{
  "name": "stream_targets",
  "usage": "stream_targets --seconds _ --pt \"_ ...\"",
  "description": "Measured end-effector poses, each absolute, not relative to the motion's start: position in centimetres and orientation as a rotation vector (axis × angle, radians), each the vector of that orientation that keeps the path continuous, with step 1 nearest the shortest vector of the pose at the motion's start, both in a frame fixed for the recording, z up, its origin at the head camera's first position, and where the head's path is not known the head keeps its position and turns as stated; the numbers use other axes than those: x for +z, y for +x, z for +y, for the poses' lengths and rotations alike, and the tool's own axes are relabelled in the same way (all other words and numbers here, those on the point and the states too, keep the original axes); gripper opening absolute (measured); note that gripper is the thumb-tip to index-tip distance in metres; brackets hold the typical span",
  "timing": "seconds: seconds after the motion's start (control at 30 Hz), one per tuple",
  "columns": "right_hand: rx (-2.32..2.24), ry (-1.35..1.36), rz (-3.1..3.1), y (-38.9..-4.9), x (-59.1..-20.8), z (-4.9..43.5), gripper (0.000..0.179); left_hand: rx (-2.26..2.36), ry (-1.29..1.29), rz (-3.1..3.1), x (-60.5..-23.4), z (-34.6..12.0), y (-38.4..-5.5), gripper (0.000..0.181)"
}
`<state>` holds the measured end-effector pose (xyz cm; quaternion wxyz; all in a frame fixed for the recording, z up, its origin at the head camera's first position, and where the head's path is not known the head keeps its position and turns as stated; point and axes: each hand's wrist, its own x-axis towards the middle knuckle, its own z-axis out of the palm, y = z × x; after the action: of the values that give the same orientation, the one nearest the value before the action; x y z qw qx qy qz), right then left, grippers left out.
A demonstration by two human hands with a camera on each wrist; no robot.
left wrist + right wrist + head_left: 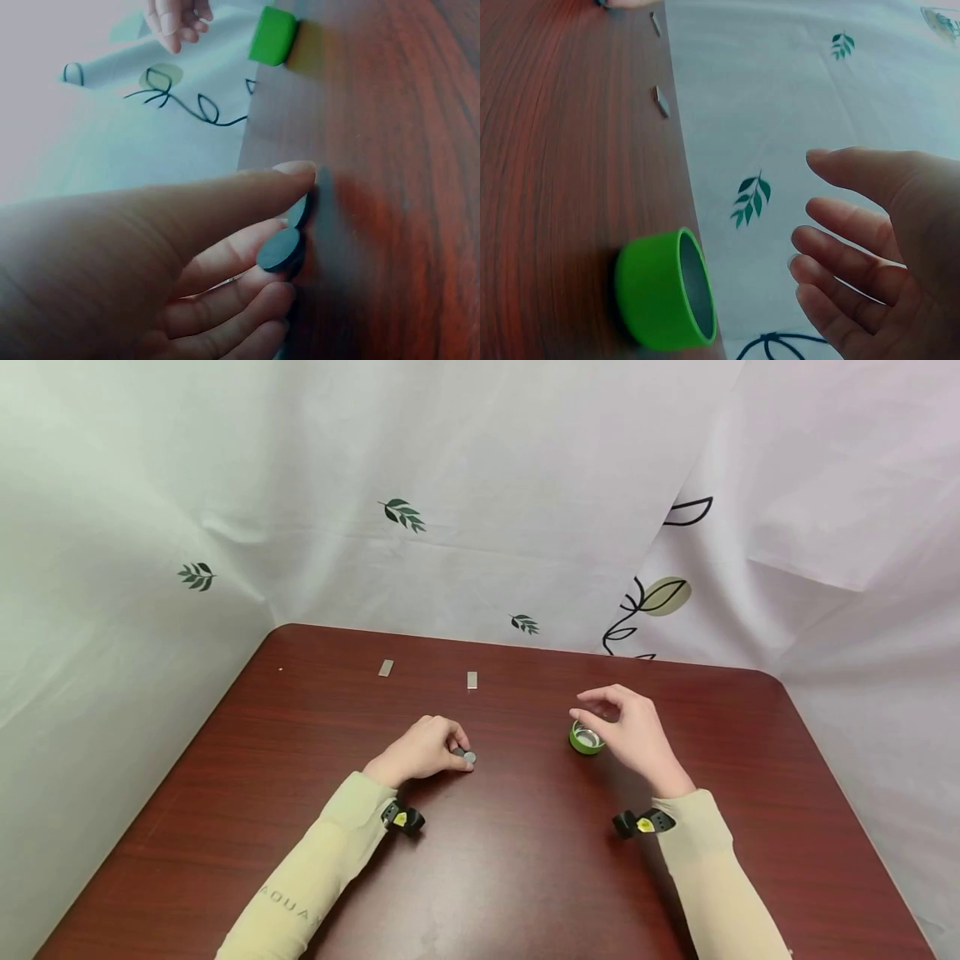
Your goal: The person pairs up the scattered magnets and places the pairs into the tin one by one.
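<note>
Near the middle of the table, my left hand [427, 747] pinches small round grey discs between thumb and fingers, low at the tabletop. Two of them show in the left wrist view: one disc [281, 251] faces the camera and another [300, 210] sits partly behind the thumb. Whether more lie under the fingers is hidden. My right hand [630, 731] hovers above a small green cup [587, 742] with a silvery inside. Its thumb and fingers are apart, with nothing between them. The right wrist view shows the cup standing upright, apart from the fingers.
Two small flat silvery rectangular plates lie toward the back of the reddish-brown table [517, 860]: a left plate [386, 667] and a right plate [472, 680]. A white cloth [480, 568] with leaf prints hangs behind and around the table.
</note>
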<state>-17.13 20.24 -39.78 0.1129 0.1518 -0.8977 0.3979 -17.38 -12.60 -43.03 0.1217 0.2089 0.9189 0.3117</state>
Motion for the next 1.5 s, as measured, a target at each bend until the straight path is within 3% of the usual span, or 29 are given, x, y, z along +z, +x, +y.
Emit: stream_targets --seconds 0.5,0.73,0.9,1.17,1.5 --pt "1.162 0.38 -2.648 -17.5 -40.9 22.1 0.03 0.864 0.609 2.682 -43.3 -11.9 -17.3 0.019" --pt "1.167 0.302 -2.728 -17.6 -41.9 23.2 0.054 0.943 0.667 2.636 -43.3 -12.0 -17.3 0.015" --pt "1.179 0.271 -2.785 -17.7 -42.5 23.9 0.062 0.933 0.672 2.62 -43.3 -12.0 -17.4 0.011" --pt "1.254 0.346 -2.885 -17.7 -43.8 23.9 0.086 0.894 0.663 2.612 -43.2 -11.9 -17.4 0.014" --pt "1.283 0.367 -2.86 -17.7 -44.3 23.8 0.077 0.973 0.673 2.572 -43.2 -11.9 -17.5 0.016"
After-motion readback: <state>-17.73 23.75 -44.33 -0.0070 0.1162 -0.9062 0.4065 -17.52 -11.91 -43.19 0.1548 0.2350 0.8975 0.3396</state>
